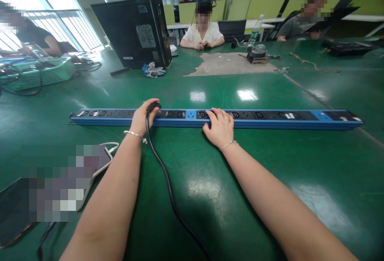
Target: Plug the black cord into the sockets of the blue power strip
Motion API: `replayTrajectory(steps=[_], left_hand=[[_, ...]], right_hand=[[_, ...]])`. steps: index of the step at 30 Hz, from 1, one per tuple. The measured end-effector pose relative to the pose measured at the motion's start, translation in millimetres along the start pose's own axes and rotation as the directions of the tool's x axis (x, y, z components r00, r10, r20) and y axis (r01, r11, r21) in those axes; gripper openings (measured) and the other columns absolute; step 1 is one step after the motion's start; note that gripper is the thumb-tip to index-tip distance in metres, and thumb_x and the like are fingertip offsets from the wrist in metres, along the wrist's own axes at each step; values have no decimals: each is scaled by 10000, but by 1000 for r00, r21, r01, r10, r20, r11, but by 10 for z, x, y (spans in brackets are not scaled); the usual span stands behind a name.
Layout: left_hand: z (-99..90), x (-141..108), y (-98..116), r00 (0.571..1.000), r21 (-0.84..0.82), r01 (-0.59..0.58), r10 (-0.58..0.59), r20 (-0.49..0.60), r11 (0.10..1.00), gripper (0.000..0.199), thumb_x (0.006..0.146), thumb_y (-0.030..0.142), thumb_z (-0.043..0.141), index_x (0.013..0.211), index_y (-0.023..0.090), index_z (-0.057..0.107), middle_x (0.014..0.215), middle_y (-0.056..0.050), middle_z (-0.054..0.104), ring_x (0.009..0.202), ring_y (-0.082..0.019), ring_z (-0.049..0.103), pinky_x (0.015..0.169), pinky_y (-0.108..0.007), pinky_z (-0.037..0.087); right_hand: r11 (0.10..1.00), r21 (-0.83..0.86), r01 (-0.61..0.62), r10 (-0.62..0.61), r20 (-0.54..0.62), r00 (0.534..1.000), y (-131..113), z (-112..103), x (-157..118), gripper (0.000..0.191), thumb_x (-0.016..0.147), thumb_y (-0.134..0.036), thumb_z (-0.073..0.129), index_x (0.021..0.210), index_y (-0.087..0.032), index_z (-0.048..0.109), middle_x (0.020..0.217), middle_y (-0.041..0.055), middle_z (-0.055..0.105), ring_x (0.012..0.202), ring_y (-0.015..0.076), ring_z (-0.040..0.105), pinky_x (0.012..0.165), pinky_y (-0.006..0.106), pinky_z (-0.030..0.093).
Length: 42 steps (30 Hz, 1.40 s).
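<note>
A long blue and black power strip [210,123] lies crosswise on the green table, with rows of sockets along its top. My left hand [143,117] is closed around a black plug [154,106] at the strip, left of its middle. Whether the plug sits in a socket or just above it, I cannot tell. From the plug a black power cord [168,181] runs down toward me and out of view. My right hand [220,127] rests on the strip right of the light-blue socket [191,114], fingers spread over its top and thumb at the front side.
A phone [99,165] with a white cable lies at the left. Farther back are a green basket [57,71] of cables, a black computer case [135,33], gloves [153,70] and a cardboard sheet [228,64]. Several people sit around the table.
</note>
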<state>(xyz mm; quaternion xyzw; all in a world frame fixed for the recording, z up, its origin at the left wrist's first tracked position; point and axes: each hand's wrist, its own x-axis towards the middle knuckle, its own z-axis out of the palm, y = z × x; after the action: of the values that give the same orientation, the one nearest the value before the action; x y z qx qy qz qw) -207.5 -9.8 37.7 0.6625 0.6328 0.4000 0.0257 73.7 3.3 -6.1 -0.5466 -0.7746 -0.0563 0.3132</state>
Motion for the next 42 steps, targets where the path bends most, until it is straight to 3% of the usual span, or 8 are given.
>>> replayTrajectory(steps=[11, 19, 23, 29, 35, 39, 42], left_hand=[[97, -105, -89, 993, 205, -45, 21, 116, 978, 388, 846, 364, 467, 1197, 243, 580, 1087, -43, 683, 946, -222, 648, 871, -327, 479], [107, -145, -44, 992, 291, -82, 50, 118, 953, 374, 858, 378, 461, 1195, 266, 579, 1125, -39, 677, 1015, -226, 631, 912, -337, 449], [148, -176, 4, 998, 273, -41, 26, 55, 961, 348, 853, 356, 474, 1164, 250, 588, 1107, -50, 684, 1022, -227, 624, 946, -366, 414], [197, -200, -1, 1000, 212, 0, 0, -1, 977, 315, 854, 345, 464, 1122, 243, 594, 1047, -45, 693, 995, -221, 623, 994, -397, 368], [118, -164, 105, 958, -2, 89, -86, -273, 996, 337, 871, 376, 442, 1155, 224, 543, 1158, -48, 636, 1021, -174, 599, 919, -293, 446], [195, -152, 277, 992, -74, 20, -29, -123, 997, 344, 853, 375, 496, 1158, 231, 563, 1155, -43, 648, 1047, -180, 597, 943, -305, 442], [350, -108, 417, 1000, -99, -1, 0, -16, 995, 355, 851, 374, 499, 1178, 251, 561, 1152, -33, 654, 1042, -186, 604, 947, -333, 448]], right_hand=[[1000, 0, 7, -7, -3, 1000, 7, -2, 2, 444, 803, -297, 482, 1227, -201, 566, 1322, 94, 529, 1247, 275, 402, 1038, 467, 253], [999, -5, 47, -47, 20, 999, 38, -21, -24, 477, 789, -239, 498, 1262, -200, 545, 1355, 93, 503, 1271, 273, 387, 1047, 469, 261], [988, -72, 135, -128, 96, 987, 89, -66, -61, 577, 783, -242, 528, 1352, -182, 457, 1429, 115, 415, 1320, 287, 319, 1072, 478, 235], [962, -111, 251, -233, 152, 960, 175, -131, -84, 587, 813, -261, 532, 1387, -285, 413, 1480, 81, 337, 1339, 288, 287, 1060, 484, 261], [964, -79, 254, -243, 129, 962, 182, -122, -89, 577, 802, -236, 539, 1367, -303, 444, 1458, 75, 377, 1325, 277, 318, 1058, 460, 263], [973, 23, 230, -231, 61, 971, 220, -109, -42, 462, 834, -220, 490, 1295, -247, 526, 1346, 74, 518, 1253, 232, 418, 1034, 409, 301], [977, 107, 185, -183, -33, 983, 280, -104, 19, 347, 911, -256, 397, 1184, -186, 598, 1140, 83, 651, 1092, 203, 530, 967, 358, 370]])
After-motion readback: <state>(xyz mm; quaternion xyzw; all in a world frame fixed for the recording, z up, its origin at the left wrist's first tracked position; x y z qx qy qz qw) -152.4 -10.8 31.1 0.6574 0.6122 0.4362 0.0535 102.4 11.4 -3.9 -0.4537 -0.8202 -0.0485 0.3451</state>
